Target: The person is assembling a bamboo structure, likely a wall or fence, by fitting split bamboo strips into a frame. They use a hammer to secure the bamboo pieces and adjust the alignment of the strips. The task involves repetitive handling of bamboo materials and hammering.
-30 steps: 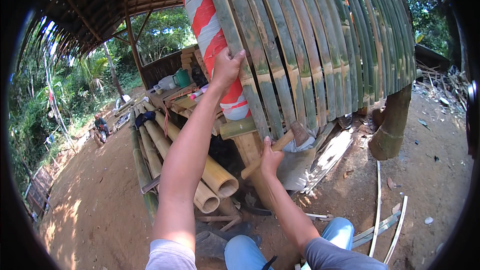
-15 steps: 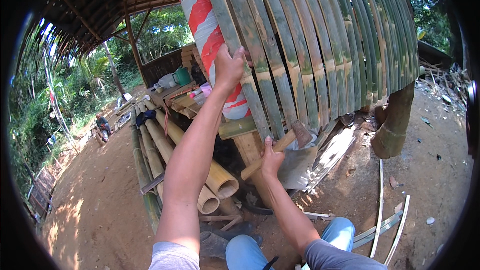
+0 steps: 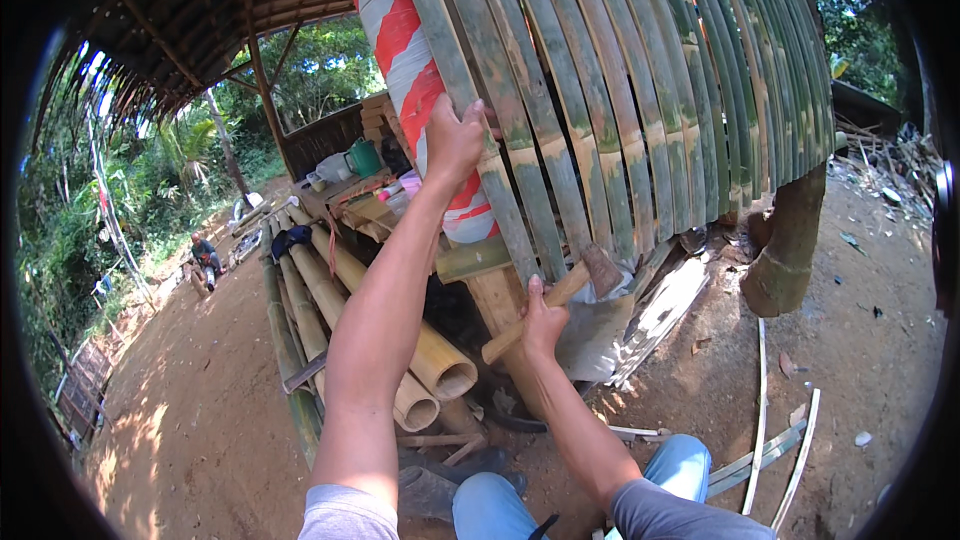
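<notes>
Pinched outer bamboo slat [image 3: 447, 45] in left grip [image 3: 455, 143] beside striped roll [image 3: 405, 50]; closed right grip [image 3: 544, 320] round wooden-handled tool [image 3: 572, 285] near slat's lower end. Likely called for firm left hold, steady slat.

Bamboo slats [image 3: 655, 135] cropped at top

The outermost green bamboo slat [image 3: 439, 30] toward 9 o'clock was gripped, slanted from 11 to 5 o'clock. Near its lower end a wooden-handled tool [image 3: 571, 284] was held, its pale handle angled toward 8, its brown head toward 2.
</notes>
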The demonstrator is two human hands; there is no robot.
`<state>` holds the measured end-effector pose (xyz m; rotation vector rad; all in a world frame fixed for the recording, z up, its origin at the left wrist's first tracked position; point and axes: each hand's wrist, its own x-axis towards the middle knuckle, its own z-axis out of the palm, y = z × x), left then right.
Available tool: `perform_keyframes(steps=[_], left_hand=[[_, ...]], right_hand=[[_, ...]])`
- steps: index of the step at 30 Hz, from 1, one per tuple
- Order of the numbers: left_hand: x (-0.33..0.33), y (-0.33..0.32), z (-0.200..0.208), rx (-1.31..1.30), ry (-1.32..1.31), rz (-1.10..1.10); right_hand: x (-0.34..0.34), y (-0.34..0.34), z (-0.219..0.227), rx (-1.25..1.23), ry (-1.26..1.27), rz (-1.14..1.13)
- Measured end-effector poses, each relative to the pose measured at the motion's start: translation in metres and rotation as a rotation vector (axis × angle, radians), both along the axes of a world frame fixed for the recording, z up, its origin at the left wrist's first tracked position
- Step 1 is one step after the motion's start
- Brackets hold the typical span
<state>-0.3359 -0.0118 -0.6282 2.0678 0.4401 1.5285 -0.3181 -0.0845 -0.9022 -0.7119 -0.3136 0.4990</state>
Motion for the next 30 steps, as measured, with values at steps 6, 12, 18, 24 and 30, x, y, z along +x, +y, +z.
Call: perform_keyframes(steps=[6, 12, 18, 24, 30], left_hand=[[0.005, 0.006, -0.003, 0.078, -0.003, 0.076], [-0.005, 0.001, -0.005, 0.173, 0.012, 0.172], [-0.002, 0.022, -0.002, 0.083, 0.042, -0.083], [-0.004, 0.024, -0.009, 0.136, 0.028, -0.126], [0.001, 0.019, -0.008, 0.270, -0.061, -0.093]], right_hand=[[0.004, 0.001, 0.001, 0.034, 0.018, -0.021], [-0.001, -0.002, -0.001, 0.023, -0.024, 0.028], [0.009, -0.004, -0.002, -0.010, -0.033, 0.009], [0.004, -0.001, -0.002, 0.026, -0.004, 0.052], [0.001, -0.001, -0.001, 0.020, -0.022, 0.039]])
